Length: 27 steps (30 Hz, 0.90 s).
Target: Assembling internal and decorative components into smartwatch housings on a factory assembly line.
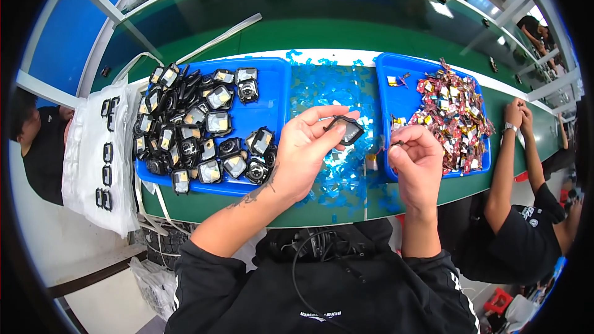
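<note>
Left hand (303,148) pinches a small black square casing (346,130) over the blue film scraps (328,96) on the green table (346,31) — right hand (417,164) closed on a tiny dark piece (396,143), beside the blue tray (402,96) of colourful parts.

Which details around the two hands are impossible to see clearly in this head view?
- What the right hand pinches: too small, and hidden by its curled fingers.
- Underside of the small black square part in the left hand: covered by the fingers.
- Single pieces in the colourful pile in the right blue tray: too small.
- Parts low in the left blue tray: buried under other black parts.
</note>
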{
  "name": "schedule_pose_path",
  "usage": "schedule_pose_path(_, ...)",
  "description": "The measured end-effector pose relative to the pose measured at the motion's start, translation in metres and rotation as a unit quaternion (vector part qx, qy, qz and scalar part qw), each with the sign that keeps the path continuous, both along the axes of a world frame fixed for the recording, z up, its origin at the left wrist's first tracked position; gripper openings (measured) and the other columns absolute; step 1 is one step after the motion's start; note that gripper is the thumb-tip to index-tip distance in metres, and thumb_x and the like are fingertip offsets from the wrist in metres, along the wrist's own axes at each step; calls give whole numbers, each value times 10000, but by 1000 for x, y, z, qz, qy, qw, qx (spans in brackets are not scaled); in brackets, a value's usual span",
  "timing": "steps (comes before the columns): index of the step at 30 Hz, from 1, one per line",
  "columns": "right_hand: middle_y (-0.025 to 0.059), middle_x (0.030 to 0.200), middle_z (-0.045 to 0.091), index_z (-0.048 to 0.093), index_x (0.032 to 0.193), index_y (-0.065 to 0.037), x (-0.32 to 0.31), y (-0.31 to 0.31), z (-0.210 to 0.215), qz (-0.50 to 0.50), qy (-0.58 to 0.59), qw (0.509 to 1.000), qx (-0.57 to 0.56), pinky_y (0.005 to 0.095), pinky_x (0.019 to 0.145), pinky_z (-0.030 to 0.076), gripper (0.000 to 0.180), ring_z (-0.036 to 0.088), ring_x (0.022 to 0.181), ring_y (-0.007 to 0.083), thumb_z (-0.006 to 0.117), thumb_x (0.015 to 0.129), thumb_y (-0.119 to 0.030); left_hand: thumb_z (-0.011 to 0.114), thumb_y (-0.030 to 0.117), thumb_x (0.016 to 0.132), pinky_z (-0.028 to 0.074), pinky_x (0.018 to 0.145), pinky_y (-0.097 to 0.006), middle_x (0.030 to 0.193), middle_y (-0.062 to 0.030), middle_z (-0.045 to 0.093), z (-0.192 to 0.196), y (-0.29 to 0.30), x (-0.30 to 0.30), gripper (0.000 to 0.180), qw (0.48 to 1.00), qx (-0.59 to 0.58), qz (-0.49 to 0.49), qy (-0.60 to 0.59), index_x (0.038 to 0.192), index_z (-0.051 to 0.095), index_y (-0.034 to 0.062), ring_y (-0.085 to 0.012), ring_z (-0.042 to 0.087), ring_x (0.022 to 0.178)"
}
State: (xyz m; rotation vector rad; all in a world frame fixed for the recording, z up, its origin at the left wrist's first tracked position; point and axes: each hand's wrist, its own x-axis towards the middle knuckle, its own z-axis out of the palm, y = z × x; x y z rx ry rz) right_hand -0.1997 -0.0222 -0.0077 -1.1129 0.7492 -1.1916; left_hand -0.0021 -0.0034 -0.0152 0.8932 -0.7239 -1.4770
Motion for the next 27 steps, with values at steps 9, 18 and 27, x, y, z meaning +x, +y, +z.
schedule_pose_path(9, 86, 930, 654, 635, 1013, 55, 4, 7, 7, 15, 72, 997, -34, 214, 721, 517, 200, 641, 824, 110, 673, 823, 102, 546, 94, 975, 570, 781, -287, 1086, -174, 673, 5, 1, 2, 297, 998, 40, -13, -42, 1239, 527, -41, -204, 694, 887)
schedule_pose_path(18, 82, 932, 652, 634, 967, 53, 6, 5, 8, 45, 38, 998, 35, 213, 703, 520, 161, 634, 793, 102, 678, 820, 101, 496, 21, 960, 520, 951, -368, 1205, -179, 607, -2, 1, -2, 424, 999, -8, -49, 15, 1363, 409, -77, -249, 627, 1088)
schedule_pose_path(27, 82, 945, 653, 650, 1026, 56, 8, 3, 8, 11, 73, 997, -22, 221, 729, 526, 227, 638, 811, 107, 662, 812, 129, 517, -4, 947, 524, 937, -357, 1186, -192, 609, 1, 3, -3, 386, 997, -38, -61, -27, 1322, 433, -43, -263, 640, 1062)
